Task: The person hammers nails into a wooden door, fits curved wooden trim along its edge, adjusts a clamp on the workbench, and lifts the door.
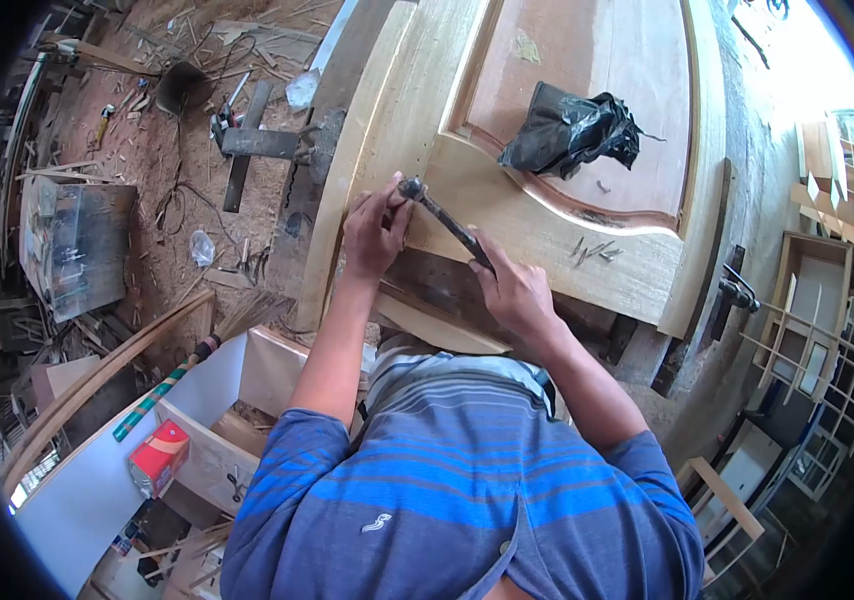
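My right hand [517,295] is wrapped round the lower handle of a hammer [452,228], whose dark head reaches the fingertips of my left hand [375,235]. The left fingers are pinched together over the frame of a wooden panel door [467,185]. What they hold, if anything, is too small to make out and partly hidden by the hammer head. Several loose nails [595,252] lie on the door's bottom rail, to the right of my right hand. A crumpled black plastic bag [572,135] rests on the door panel above them.
A bar clamp [267,143] stands at the door's left edge, another clamp [737,290] at its right. On the left are a wooden box [82,245] and shavings on the ground. A white cabinet [217,375] with a red box [160,457] lies at lower left.
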`<state>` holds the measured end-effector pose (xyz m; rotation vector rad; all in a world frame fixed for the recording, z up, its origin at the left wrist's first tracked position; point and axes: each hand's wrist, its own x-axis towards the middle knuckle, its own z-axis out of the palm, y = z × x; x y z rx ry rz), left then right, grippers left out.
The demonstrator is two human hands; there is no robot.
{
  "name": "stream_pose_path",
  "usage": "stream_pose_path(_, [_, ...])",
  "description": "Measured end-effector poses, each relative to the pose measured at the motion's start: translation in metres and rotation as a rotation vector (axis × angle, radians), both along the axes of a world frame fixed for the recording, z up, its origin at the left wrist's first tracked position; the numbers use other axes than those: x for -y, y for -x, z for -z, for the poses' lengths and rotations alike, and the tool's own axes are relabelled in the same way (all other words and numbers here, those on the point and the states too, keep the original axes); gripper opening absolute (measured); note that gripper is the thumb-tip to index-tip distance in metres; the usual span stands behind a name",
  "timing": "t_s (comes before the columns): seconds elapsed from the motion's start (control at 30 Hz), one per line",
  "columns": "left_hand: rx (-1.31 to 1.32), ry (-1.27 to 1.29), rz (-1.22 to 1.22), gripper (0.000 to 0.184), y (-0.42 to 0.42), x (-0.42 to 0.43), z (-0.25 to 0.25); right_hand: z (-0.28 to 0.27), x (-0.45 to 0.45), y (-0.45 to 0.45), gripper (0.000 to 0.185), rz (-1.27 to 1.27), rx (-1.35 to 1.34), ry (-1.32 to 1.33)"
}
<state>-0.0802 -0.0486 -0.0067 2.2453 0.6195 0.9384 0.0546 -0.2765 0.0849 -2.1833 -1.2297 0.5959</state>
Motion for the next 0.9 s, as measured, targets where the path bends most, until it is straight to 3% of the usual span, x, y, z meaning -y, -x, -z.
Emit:
stream_pose_path(0.17, [-0.063,0.007,-0.020,0.043,0.003,0.000,0.008,0.002,0.004,0.014,0.057,0.099,-0.049,-0.472])
stream_pose_path(0.27, [-0.088,0.034,-0.029,0.042,0.004,0.003,0.001,0.004,0.003,0.002,0.056,0.020,-0.008,0.083])
stream_pose_path(0.4, [-0.051,-0.071,-0.008,0.046,0.000,-0.004,0.005,-0.005,0.003,0.007,0.055,0.066,-0.015,-0.328])
stream_pose_path(0.5, [-0.110,0.027,-0.037,0.048,0.006,0.003,-0.001,0.010,0.005,0.007,0.057,0.020,-0.022,0.013])
stream_pose_path(0.57, [0.002,0.083,-0.047,0.038,-0.003,0.005,0.000,0.010,0.006,0.003,0.056,0.034,-0.047,0.046])
stream_pose_path(0.67, [-0.051,0.015,-0.014,0.024,-0.003,0.002,0.000,0.003,0.023,0.002,0.058,0.082,-0.090,0.011])
stream_pose_path(0.77, [-0.043,0.324,-0.103,0.021,-0.003,0.012,-0.002,0.010,0.048,0.010,0.059,0.154,-0.097,-0.095])
stream_pose_path(0.87, [-0.080,-0.262,0.017,0.020,0.000,0.013,0.004,0.015,0.074,0.013,0.057,0.264,-0.114,-0.117])
stream_pose_path(0.9, [-0.056,-0.272,0.042,0.013,0.001,0.010,0.009,0.017,0.083,0.013,0.057,0.295,-0.114,-0.114])
